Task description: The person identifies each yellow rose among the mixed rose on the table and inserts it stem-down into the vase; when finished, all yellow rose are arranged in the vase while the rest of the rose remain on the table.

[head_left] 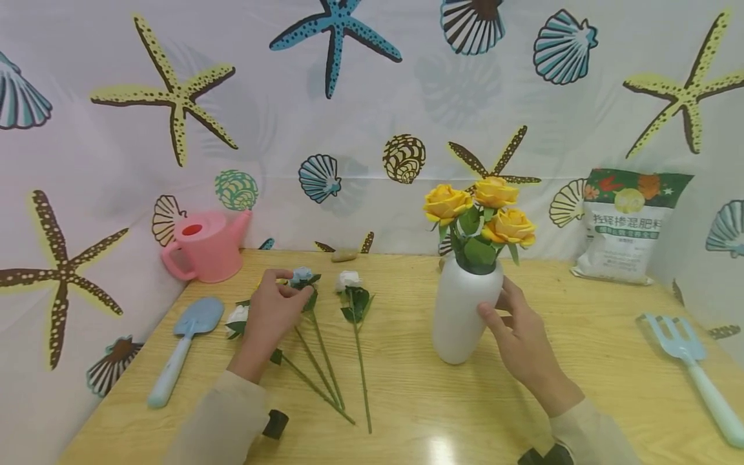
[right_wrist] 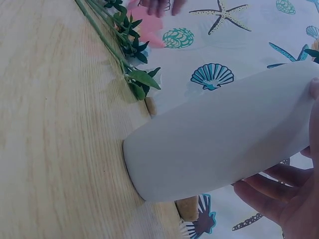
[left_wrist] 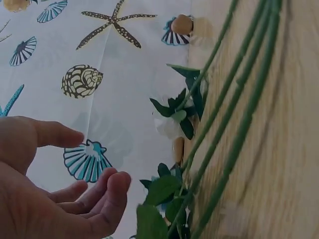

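Note:
Three yellow roses stand in a white vase on the wooden table. My right hand grips the vase from its right side; in the right wrist view the fingers curl round the vase. Three loose roses lie left of the vase: a blue one, a white one and another white one partly under my wrist. My left hand hovers just beside the blue rose. In the left wrist view this left hand is relaxed and holds nothing, next to the green stems.
A pink watering can stands at the back left, with a pale blue trowel in front of it. A pale blue hand fork lies at the right edge. A fertiliser bag leans on the patterned backdrop. A small stone sits at the table's back.

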Demonstrator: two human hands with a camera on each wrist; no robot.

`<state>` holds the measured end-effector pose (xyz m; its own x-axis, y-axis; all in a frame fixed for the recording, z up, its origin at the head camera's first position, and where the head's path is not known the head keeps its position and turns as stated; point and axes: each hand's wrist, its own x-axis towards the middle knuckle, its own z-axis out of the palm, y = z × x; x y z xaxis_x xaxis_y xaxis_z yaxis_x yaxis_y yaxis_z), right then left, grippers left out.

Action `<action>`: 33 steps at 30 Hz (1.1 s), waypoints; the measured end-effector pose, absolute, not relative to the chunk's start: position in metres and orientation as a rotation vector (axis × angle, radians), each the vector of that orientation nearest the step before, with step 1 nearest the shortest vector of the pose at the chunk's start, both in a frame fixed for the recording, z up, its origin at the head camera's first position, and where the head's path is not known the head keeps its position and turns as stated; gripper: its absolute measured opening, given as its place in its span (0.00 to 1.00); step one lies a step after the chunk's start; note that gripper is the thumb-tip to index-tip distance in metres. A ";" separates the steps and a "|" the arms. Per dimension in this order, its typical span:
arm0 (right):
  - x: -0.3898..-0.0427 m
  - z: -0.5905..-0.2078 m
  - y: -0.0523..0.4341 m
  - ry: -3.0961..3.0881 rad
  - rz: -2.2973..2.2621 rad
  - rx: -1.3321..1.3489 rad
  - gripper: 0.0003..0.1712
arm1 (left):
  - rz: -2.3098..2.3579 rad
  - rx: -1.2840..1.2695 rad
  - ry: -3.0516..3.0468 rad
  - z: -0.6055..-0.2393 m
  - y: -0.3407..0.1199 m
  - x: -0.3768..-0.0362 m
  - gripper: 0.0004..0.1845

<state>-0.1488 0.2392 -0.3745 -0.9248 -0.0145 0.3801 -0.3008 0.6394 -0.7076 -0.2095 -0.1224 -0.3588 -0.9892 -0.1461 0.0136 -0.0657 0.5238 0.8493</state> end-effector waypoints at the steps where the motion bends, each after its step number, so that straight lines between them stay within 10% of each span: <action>1: -0.149 -0.375 0.239 -2.520 1.178 0.252 0.33 | -1.406 0.188 -2.746 -0.360 -0.128 -0.208 0.29; 33: -0.148 -0.374 0.239 -2.517 1.198 0.265 0.33 | -0.832 0.138 -3.086 -0.393 -0.137 -0.221 0.43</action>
